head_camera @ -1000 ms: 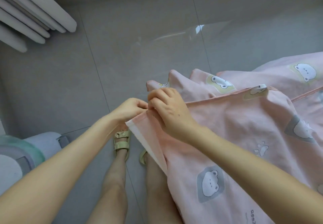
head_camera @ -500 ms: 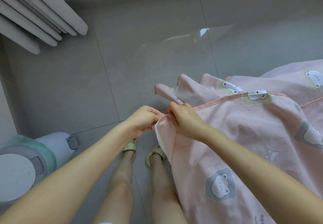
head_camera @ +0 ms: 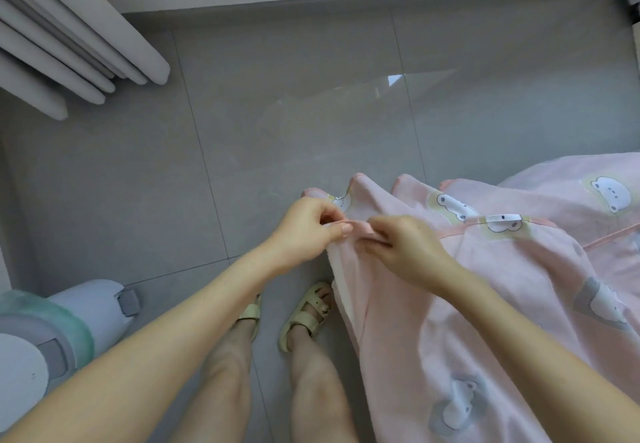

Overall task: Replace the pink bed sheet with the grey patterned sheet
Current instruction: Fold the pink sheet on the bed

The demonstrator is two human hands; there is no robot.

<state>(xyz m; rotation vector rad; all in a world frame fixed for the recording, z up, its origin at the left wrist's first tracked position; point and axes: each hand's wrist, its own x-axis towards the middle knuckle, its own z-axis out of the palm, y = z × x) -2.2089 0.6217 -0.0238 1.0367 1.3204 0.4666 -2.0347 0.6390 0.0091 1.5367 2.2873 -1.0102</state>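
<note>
Corner of the pink sheet pinched in both hands, held up over the floor.

The left hand nips the very end of the hem. The right hand pinches the same hem just beside it, knuckles nearly touching. From there the hem runs off to the person's right, and the cloth hangs down past the right leg and spreads rightward. Any run along the edge looks like the right hand's job, since it sits on the cloth side. The grey sheet is not in sight.
</note>
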